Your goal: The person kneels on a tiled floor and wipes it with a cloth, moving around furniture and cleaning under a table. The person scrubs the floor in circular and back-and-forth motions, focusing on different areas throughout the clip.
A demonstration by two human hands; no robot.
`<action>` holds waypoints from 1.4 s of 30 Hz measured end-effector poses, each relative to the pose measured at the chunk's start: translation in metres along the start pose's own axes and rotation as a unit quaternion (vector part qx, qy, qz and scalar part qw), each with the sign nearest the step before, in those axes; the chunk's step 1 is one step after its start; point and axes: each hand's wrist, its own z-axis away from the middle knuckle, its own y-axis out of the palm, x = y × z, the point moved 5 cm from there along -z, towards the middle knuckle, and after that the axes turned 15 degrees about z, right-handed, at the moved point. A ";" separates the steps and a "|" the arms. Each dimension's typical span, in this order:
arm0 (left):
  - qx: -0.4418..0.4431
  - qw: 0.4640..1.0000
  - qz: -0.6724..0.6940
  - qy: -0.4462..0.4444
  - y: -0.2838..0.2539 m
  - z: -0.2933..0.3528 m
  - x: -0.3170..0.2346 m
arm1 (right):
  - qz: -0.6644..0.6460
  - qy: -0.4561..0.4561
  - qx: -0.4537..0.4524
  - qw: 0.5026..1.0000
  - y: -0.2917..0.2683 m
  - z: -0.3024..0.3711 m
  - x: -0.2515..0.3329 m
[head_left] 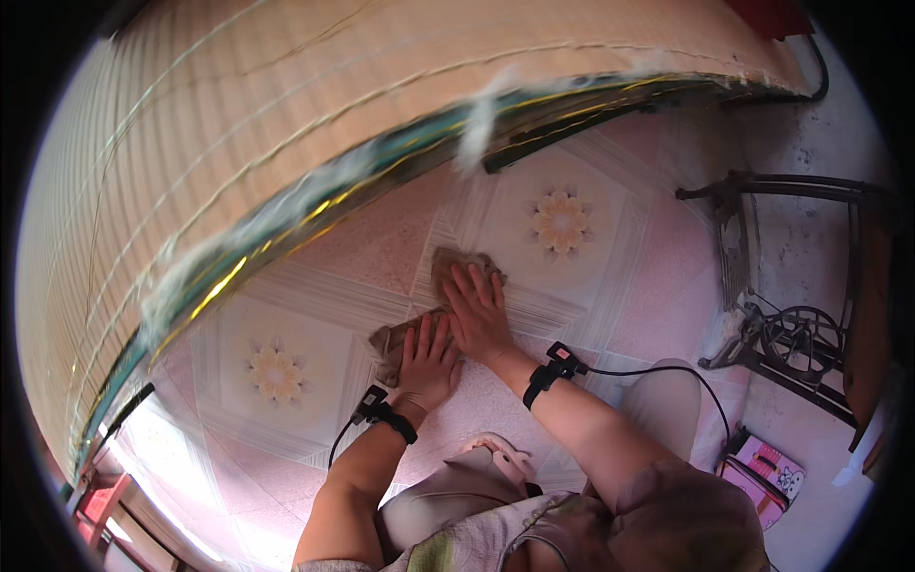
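Observation:
My left hand [429, 367] lies flat with its fingers stretched out, pressing on a crumpled brown cloth [389, 345] on the tiled floor [381, 224]. Just ahead and to the right, my right hand [479, 315] rests palm down, fingers extended, on brown cloth [448, 263] as well. The two hands touch or nearly touch at the right thumb. Whether the brown parts form one cloth or two, I cannot tell, since my hands cover the middle. Each wrist wears a black strap with a small device and a cable.
A large beige striped surface [315, 86] with a frayed, green-and-gold edge hangs over the floor ahead. At right stands a black metal treadle stand [801, 338] with a wheel. A pink case [767, 477] lies at lower right, a red stool [100, 500] at lower left.

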 end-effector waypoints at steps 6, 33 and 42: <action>-0.011 0.999 -0.017 0.046 0.008 -0.020 -0.016 | 0.010 0.012 0.007 1.000 -0.010 0.002 -0.030; 0.154 0.958 -0.150 0.189 0.153 -0.022 -0.282 | 0.079 0.240 -0.089 0.963 -0.070 0.298 -0.224; 0.299 0.838 -0.183 0.418 0.245 -0.025 -0.463 | 0.020 0.476 -0.003 0.879 -0.099 0.523 -0.314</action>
